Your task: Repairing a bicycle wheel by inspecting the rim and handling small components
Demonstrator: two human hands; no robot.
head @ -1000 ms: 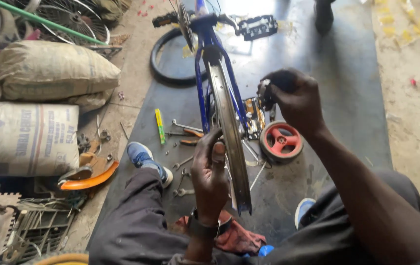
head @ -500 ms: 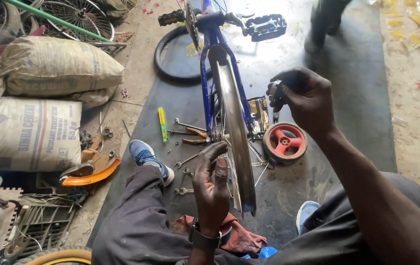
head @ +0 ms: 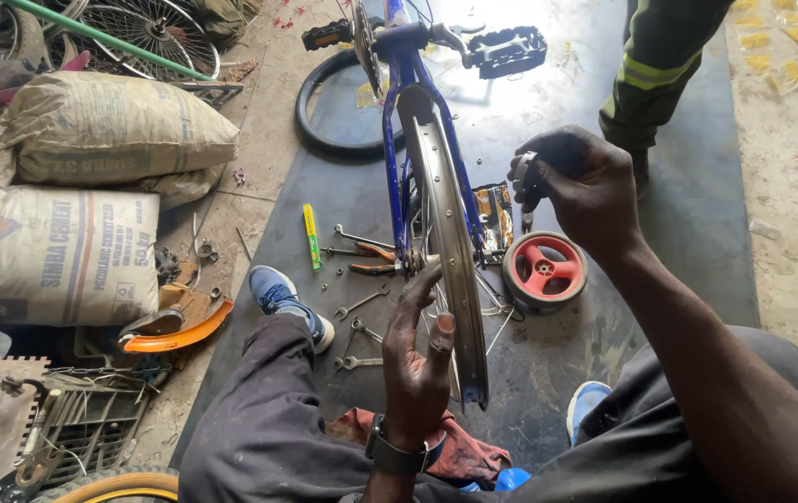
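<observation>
Closest to me, my left hand (head: 417, 359) is spread, fingers loosely apart, its fingertips resting against the bare metal wheel rim (head: 450, 251) that stands upright between my knees, still mounted in the upturned blue bicycle frame (head: 397, 112). A red rag (head: 459, 454) lies on the dark floor mat (head: 697, 233) just under that wrist. My right hand (head: 585, 191) is raised to the right of the rim, its grip pinched on a small metal tool (head: 529, 177); I cannot tell exactly what kind. Just below it a small red training wheel (head: 545, 270) lies flat on the mat. Left of the rim, spanners (head: 361, 303), orange-handled pliers (head: 375, 256) and a yellow-green tube (head: 310, 235) are scattered. Farther left sit cement sacks (head: 68, 251). Beyond, a black tyre (head: 320, 116) lies on the mat, and another person's trouser leg (head: 650, 65) stands near the pedal (head: 508, 48).
</observation>
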